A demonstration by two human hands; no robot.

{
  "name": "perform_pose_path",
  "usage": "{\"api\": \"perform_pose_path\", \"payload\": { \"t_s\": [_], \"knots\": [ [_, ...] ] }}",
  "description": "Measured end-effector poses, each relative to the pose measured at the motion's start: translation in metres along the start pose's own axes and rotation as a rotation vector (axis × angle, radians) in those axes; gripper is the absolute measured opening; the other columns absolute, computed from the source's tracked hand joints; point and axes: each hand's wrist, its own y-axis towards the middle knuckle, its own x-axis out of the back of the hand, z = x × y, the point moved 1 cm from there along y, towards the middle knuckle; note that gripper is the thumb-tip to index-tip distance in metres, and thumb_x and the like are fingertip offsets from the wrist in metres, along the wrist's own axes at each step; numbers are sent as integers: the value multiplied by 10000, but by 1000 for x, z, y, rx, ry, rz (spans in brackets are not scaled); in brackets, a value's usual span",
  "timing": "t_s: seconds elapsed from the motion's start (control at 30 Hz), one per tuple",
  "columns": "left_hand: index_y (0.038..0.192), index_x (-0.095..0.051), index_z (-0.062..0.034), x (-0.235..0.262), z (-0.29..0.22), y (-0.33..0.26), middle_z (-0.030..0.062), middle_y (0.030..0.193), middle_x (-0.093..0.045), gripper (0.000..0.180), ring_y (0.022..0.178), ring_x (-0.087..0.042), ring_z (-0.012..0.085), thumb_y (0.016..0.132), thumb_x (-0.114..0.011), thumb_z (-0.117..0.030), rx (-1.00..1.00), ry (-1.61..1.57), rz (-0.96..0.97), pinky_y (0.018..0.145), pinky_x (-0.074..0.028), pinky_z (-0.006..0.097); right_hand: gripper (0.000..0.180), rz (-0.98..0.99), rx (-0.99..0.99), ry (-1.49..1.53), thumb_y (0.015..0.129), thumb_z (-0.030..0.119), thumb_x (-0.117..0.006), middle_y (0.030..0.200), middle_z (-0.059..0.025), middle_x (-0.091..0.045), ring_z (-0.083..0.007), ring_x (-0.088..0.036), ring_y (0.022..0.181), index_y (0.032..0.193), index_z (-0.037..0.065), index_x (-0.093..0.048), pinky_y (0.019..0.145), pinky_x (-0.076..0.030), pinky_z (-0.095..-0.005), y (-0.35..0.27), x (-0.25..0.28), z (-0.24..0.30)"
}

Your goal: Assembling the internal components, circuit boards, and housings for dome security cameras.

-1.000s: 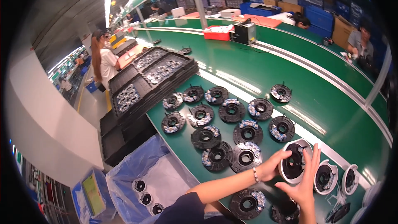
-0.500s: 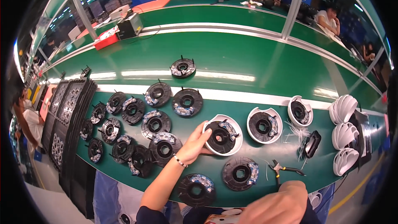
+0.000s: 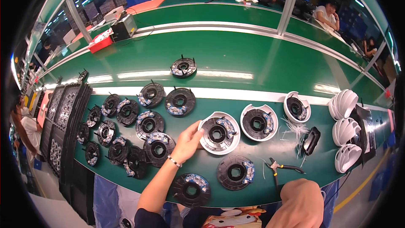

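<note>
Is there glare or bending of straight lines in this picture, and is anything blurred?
Head view: long white glare streaks lie on the green belt; the metal rail bows strongly toward the rim, with black corners; the left hand at the white housing is sharp; the right hand at the bottom edge looks soft.
</note>
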Motion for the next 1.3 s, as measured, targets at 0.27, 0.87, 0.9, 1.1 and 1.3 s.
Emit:
{"api": "perform_pose_path", "payload": {
  "t_s": [0.27,0.87,0.9,1.1,1.3],
  "knots": [
    [1181,-414,-39,-25,-1,19,51,1065,-514,327,923,-533,132,890,-414,-188,105,-169,56,689,-519,313,320,-130,-66,-186,865,177,-474,696,-105,-521,-211,-480,592,979,-114,-546,508,-366,-290,-36,-30,41],
    [1069,-495,5,-12,-129,98,160,1018,-541,296,979,-503,258,786,-529,-75,-422,1155,-233,794,-416,337,382,-2085,-1357,-2538,628,116,-667,852,-120,-539,-295,-496,785,960,4,-515,709,-399,-360,-293,-150,84],
    [1082,-483,2,4,-128,123,166,1038,-531,320,1003,-481,286,780,-535,-89,-539,1324,-258,827,-394,356,417,-2226,-1322,-2361,623,137,-676,850,-122,-541,-288,-504,777,981,1,-509,698,-405,-359,-302,-152,79],
    [1226,-291,50,95,-48,287,293,1194,-373,602,1082,-397,410,728,-578,-130,-316,1512,-413,922,-339,400,211,-2233,-1420,-2152,670,150,-641,752,-109,-564,-286,-517,738,817,20,-565,658,-413,-367,-335,-154,69],
    [1236,-294,8,51,-29,320,277,1073,-491,584,1001,-477,408,756,-566,-184,-76,1360,-443,865,-393,412,154,-2026,-1413,-2285,679,123,-611,690,-119,-534,-299,-507,684,729,4,-526,640,-392,-375,-341,-155,72]
  ]
}}
